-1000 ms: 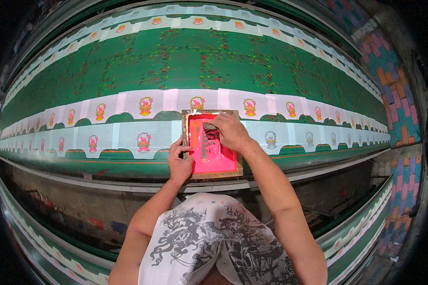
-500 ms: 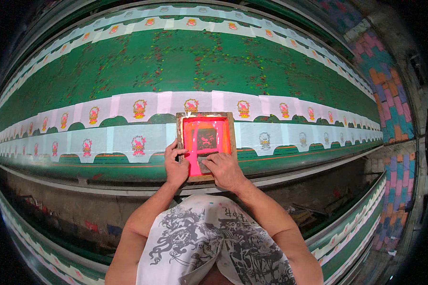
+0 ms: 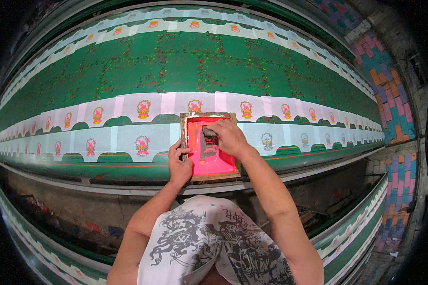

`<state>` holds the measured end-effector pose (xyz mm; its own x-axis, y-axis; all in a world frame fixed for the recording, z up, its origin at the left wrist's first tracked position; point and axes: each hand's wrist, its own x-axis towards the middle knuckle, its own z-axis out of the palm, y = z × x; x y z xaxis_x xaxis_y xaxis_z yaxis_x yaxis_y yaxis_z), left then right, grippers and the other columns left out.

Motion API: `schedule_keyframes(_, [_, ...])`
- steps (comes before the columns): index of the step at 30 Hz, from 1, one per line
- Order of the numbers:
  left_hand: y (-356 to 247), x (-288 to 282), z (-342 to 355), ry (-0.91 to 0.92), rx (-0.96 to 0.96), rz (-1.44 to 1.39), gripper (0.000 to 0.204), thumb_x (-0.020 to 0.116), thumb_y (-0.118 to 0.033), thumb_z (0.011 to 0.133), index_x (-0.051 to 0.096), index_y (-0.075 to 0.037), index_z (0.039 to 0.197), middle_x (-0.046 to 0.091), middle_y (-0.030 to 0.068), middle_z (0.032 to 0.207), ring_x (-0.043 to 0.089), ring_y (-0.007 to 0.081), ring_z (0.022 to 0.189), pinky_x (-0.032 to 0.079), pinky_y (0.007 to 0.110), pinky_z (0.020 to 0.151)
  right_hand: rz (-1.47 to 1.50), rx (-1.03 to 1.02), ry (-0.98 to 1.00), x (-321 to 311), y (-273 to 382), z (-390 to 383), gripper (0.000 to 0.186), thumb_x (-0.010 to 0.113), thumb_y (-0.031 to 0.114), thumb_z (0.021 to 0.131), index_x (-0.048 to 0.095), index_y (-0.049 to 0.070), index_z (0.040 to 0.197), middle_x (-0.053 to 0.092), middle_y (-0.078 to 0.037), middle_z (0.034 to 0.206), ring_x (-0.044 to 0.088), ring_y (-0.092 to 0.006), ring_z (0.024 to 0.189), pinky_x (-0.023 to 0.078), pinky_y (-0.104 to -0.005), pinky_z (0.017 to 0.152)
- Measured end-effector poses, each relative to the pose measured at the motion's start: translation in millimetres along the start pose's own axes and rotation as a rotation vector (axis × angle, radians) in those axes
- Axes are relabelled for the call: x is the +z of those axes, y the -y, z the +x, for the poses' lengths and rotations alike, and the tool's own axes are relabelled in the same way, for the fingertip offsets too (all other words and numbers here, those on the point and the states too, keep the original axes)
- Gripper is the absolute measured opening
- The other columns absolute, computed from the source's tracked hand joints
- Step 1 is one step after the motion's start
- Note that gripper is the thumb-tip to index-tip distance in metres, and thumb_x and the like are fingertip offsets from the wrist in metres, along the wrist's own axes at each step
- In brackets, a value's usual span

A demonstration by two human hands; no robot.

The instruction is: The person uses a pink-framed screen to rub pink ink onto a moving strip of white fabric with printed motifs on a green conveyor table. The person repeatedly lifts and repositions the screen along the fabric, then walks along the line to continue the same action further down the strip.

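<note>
A wooden screen-printing frame (image 3: 215, 178) lies over the near row of pale fabric pieces (image 3: 169, 137). Bright pink ink (image 3: 218, 167) coats much of its inside, with a dark printed area showing in the middle. My left hand (image 3: 179, 164) is closed around the frame's left side. Within the frame, near its far end, my right hand (image 3: 230, 138) grips a small dark squeegee (image 3: 207, 131), mostly covered by my fingers. Left of the frame the fabric carries pink prints (image 3: 142, 146); to its right the prints are grey outlines (image 3: 267, 141).
A long green table (image 3: 142, 66) runs across, speckled with paint. Farther fabric rows bear multicoloured prints (image 3: 143, 109). A metal rail (image 3: 128, 188) follows the near edge, with a dark gap below it. Colourful floor bricks (image 3: 390, 97) lie at the right.
My right hand has pushed the squeegee from the near end of the frame to its far end. Pink ink now spreads over the near part. My left hand keeps its hold.
</note>
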<state>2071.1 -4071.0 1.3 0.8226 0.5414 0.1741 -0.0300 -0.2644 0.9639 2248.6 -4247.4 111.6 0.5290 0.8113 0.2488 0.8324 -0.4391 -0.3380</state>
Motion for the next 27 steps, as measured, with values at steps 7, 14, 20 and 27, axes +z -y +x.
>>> schedule_keyframes(7, [4.0,1.5,-0.4,-0.002,0.028,0.002,0.037,0.067,0.011,0.076,0.077,-0.007,0.106,0.057,0.0271,0.154,0.053,0.0427,0.147,0.039,0.05,0.125,0.045,-0.007,0.004,9.1,56.2,-62.4,0.048,0.072,0.001,0.08,0.075,0.003,0.128,0.072,-0.015,0.118,0.07,-0.0375,0.111,0.056,-0.05,0.097])
schedule_keyframes(14, [0.9,-0.5,-1.0,0.016,0.047,0.011,0.038,0.067,0.011,0.077,0.077,-0.008,0.108,0.057,0.0262,0.155,0.052,0.0419,0.146,0.039,0.049,0.125,0.087,-0.013,0.049,3.3,89.8,-104.6,0.045,0.067,0.0,0.084,0.074,0.003,0.128,0.07,-0.016,0.12,0.069,-0.0374,0.111,0.056,-0.0502,0.097])
schedule_keyframes(20, [-6.7,-2.3,3.0,0.035,0.049,0.061,0.038,0.068,0.011,0.075,0.076,-0.008,0.108,0.058,0.0259,0.155,0.054,0.0423,0.145,0.039,0.05,0.124,0.211,0.016,0.119,-9.2,91.4,-115.4,0.041,0.077,0.01,0.085,0.076,0.004,0.125,0.07,-0.015,0.125,0.067,-0.0369,0.12,0.055,-0.0507,0.103])
schedule_keyframes(27, [-32.6,3.6,2.5,0.026,0.104,0.199,0.031,0.071,0.01,0.079,0.075,-0.004,0.106,0.059,0.0248,0.156,0.055,0.0399,0.147,0.044,0.048,0.122,0.294,0.316,-0.311,-9.9,58.1,-163.5,0.045,0.087,0.012,0.088,0.075,0.005,0.13,0.069,-0.019,0.135,0.064,-0.0398,0.129,0.05,-0.0505,0.111])
